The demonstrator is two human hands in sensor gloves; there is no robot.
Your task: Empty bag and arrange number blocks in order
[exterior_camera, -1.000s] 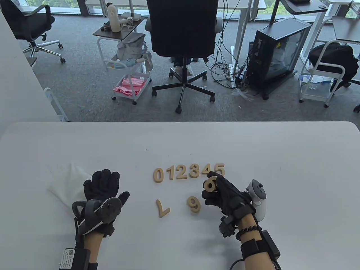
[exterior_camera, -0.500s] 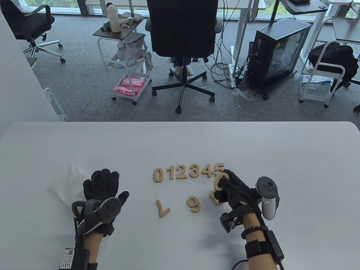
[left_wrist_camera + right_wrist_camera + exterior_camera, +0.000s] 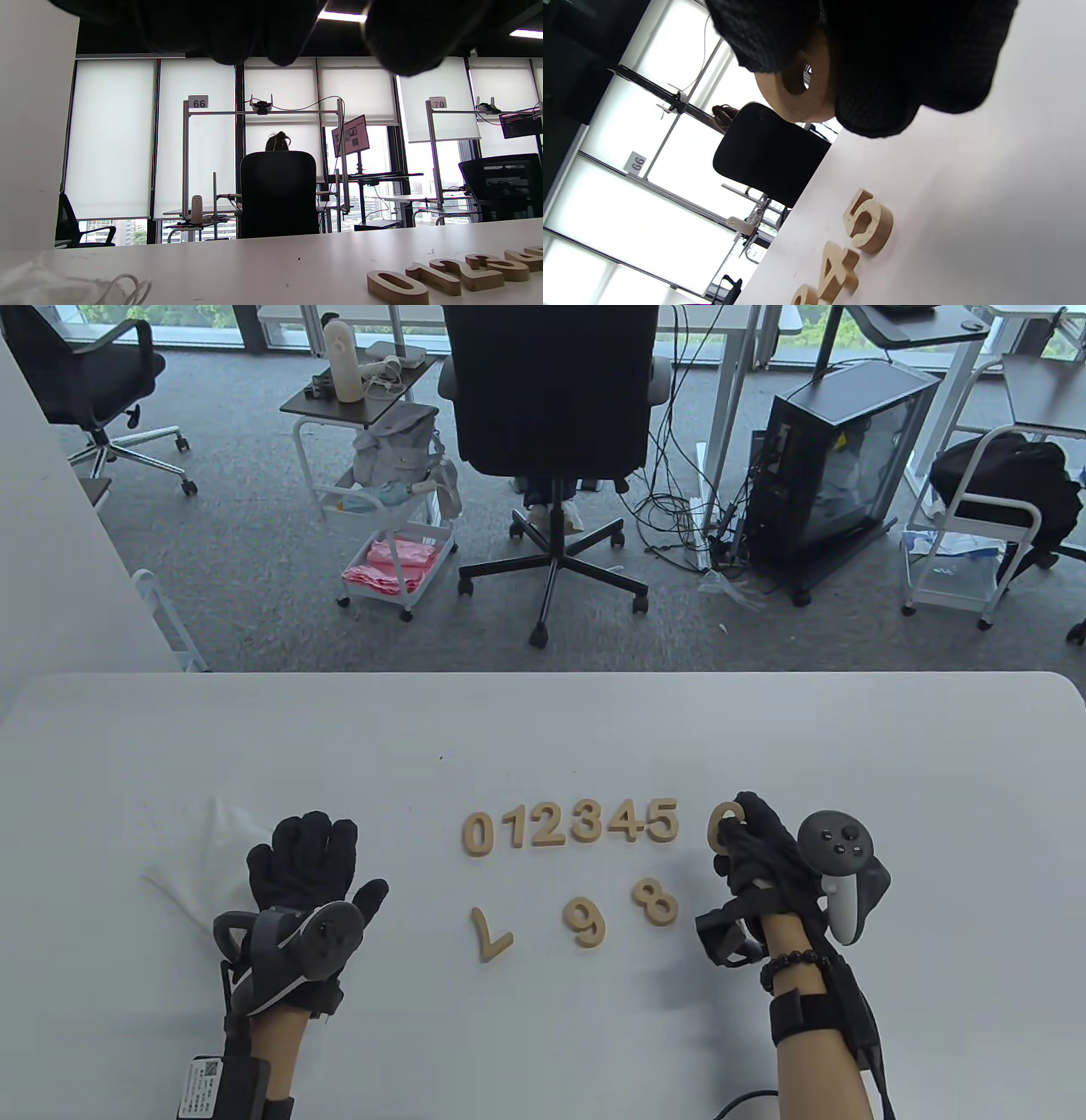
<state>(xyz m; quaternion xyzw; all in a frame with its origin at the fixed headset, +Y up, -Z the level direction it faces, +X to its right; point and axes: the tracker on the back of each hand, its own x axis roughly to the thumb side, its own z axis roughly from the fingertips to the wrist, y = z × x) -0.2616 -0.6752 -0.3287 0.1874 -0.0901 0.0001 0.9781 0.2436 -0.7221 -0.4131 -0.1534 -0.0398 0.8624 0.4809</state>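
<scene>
Table view: the right hand [image 3: 755, 848] pinches a wooden 6 block [image 3: 723, 819] in its fingertips, just right of the 5 block [image 3: 663, 820] that ends the row 0 to 5 [image 3: 570, 825]. A gap separates the held piece from the 5. In the right wrist view the 6 hangs clear above the white table [image 3: 543, 729].

Loose pieces between the hands, nearer the wrists than the row: 8 block [image 3: 655, 900] closest to the right hand, 9 block [image 3: 584, 920] beside it, 7 block [image 3: 490, 935] turned over, nearest the left thumb.

Left hand [image 3: 307, 872] lies flat, fingers spread wide, palm down, holding nothing, its fingers resting on the white drawstring bag [image 3: 204, 857]. Bag lies limp, spreading out past the left hand's outer side.
</scene>
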